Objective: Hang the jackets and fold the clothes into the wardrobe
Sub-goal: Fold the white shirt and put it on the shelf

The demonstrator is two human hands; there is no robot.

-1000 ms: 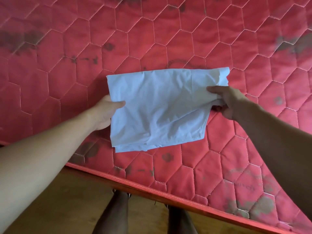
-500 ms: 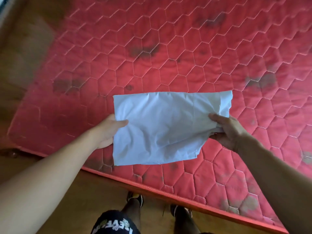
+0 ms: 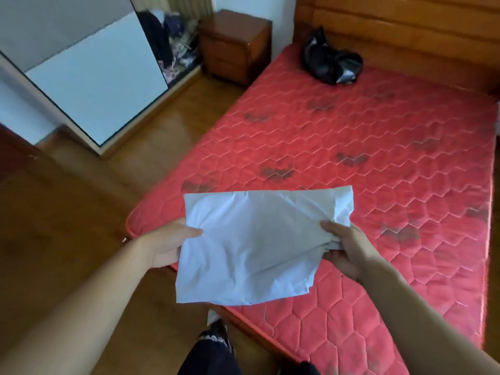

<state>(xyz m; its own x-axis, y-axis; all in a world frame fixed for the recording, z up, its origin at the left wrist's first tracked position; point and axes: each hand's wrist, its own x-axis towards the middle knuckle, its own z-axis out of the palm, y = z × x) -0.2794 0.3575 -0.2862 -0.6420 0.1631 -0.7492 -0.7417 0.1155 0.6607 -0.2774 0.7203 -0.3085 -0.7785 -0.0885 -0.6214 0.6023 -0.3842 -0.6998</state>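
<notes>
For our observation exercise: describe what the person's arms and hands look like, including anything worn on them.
The left forearm and right forearm are bare, with no sleeves in view. The left hand and right hand wear no gloves, and no watch, bracelet or ring shows.

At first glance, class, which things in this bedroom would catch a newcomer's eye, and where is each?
The folded pale blue cloth is front and centre, gripped at its sides by the left hand and right hand. Behind it spreads the red mattress, with a black bundle near the headboard; the wardrobe stands at upper left.
</notes>
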